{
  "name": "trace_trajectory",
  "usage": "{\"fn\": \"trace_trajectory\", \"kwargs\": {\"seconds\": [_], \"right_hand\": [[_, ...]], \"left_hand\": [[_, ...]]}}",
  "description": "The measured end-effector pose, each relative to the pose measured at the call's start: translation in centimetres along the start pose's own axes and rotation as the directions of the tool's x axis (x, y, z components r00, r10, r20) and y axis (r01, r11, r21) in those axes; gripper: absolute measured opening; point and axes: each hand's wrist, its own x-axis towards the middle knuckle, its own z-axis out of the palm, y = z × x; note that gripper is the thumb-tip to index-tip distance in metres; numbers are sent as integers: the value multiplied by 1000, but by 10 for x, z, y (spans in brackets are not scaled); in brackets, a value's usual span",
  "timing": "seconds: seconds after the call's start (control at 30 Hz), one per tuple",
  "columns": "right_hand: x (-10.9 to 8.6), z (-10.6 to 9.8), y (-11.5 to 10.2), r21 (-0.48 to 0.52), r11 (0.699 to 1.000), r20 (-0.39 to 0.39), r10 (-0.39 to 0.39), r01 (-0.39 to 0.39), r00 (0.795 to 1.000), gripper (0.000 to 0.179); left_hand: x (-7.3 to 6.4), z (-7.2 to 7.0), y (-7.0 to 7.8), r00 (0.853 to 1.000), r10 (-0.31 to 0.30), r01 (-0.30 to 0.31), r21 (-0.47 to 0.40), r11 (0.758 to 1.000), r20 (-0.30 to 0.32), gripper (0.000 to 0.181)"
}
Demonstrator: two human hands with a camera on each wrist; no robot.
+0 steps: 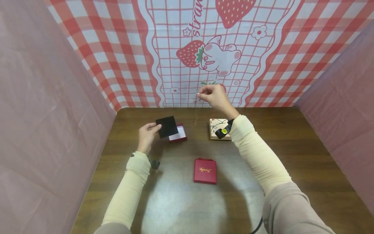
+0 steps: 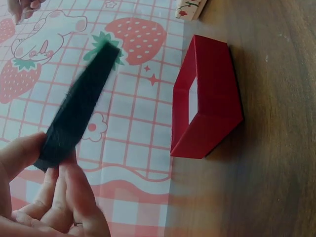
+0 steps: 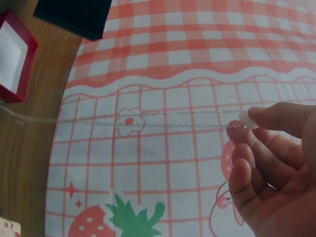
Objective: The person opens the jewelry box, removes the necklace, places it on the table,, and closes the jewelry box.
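My left hand (image 1: 147,136) pinches a thin square black pad (image 1: 167,126) between thumb and fingers, above the table. Edge-on in the left wrist view, that pad (image 2: 81,103) is gripped at its lower end. Behind it on the table stands an uncovered red box base (image 1: 179,140), white inside and partly hidden by the pad. Raised higher, my right hand (image 1: 215,97) pinches a fine silver necklace (image 3: 182,113) between thumb and forefinger. A small white piece (image 3: 249,120) shows at those fingertips, and the doubled chain hangs down from them.
A red box lid (image 1: 205,171) with gold lettering lies in the middle of the wooden table (image 1: 277,139). Below my right wrist sits a cream floral-patterned box (image 1: 217,130). A strawberry-print cloth (image 1: 175,74) hangs behind, with pink cloth walls (image 1: 52,113) at both sides.
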Motion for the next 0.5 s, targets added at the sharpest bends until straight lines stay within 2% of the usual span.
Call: {"fn": "trace_trajectory", "kwargs": {"seconds": [0.23, 0.5], "right_hand": [[1, 2, -4, -2, 1000, 42, -8, 8, 999, 12], [1, 3, -1, 13, 1000, 20, -8, 8, 1000, 12]], "left_hand": [[-1, -3, -2, 1000, -3, 2, 29, 1000, 6, 43], [1, -3, -6, 999, -25, 24, 53, 998, 20, 45]]}}
